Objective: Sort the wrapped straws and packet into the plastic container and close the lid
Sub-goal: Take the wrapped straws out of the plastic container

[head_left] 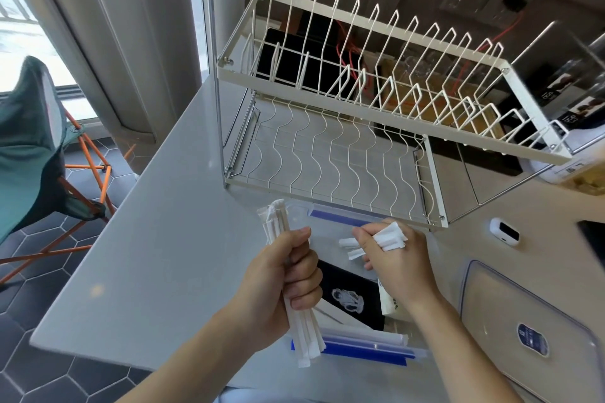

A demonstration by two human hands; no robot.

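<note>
The left hand (288,275) gripped a straw bundle (299,330) upright above the open container (360,348); the right hand (393,258) clutched more straws (391,235). The lid (530,330) lay right, counter (147,222) bare leftward.

Just beyond the fingers (304,232), the dish rack (343,147) blocks forward passage. Left of them the counter (157,255) lies bare; right, the lid (523,321) occupies the surface.
</note>
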